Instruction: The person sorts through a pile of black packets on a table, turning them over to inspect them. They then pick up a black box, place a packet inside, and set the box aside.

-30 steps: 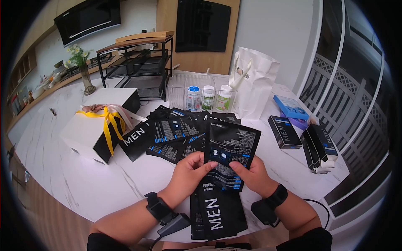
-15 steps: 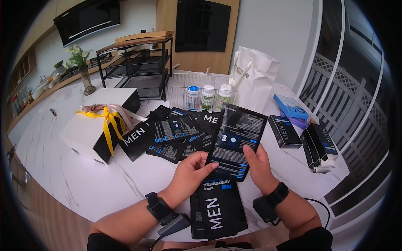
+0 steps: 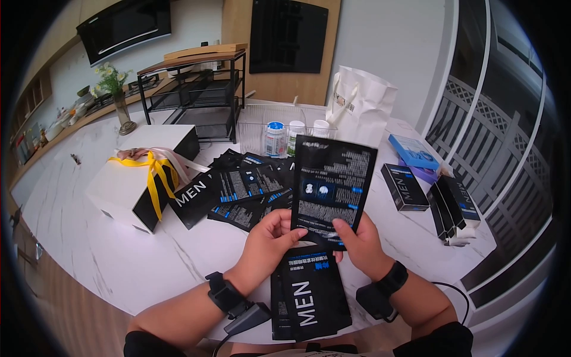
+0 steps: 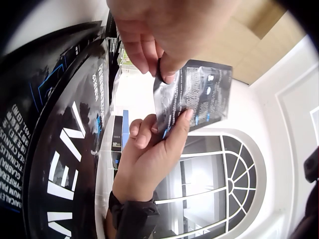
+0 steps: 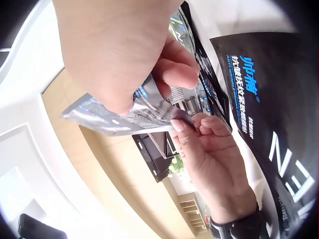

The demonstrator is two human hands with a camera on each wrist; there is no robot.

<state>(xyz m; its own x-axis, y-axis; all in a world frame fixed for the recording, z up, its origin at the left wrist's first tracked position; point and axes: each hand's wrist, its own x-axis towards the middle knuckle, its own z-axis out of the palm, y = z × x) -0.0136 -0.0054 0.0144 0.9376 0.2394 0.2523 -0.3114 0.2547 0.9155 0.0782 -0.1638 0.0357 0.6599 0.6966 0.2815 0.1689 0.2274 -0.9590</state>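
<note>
A black foil sachet [image 3: 333,184], its back side covered in small print and blue labels, stands raised between both hands. My left hand [image 3: 264,243] pinches its lower left edge, thumb in front. My right hand [image 3: 364,241] grips the lower right edge, with the thumb across the printed face and fingers behind. In the left wrist view the sachet [image 4: 202,92] bends slightly near its gripped end. Below the hands, close to the table's near edge, lies a small stack of sachets [image 3: 318,297] marked MEN. A loose pile of similar sachets [image 3: 247,184] spreads beyond the left hand.
On the left sits a white box [image 3: 119,190] with a yellow ribbon [image 3: 156,178]. Several bottles [image 3: 274,140], a clear organizer [image 3: 250,128], a mesh rack [image 3: 208,101] and a white paper bag [image 3: 363,119] line the back. Black cartons [image 3: 404,187] and a blue box [image 3: 413,152] stand right.
The sachet has risen, tilted rightward half a second ago, and now stands nearly upright. My right hand slid up its edge, then back down near the lower right corner.
</note>
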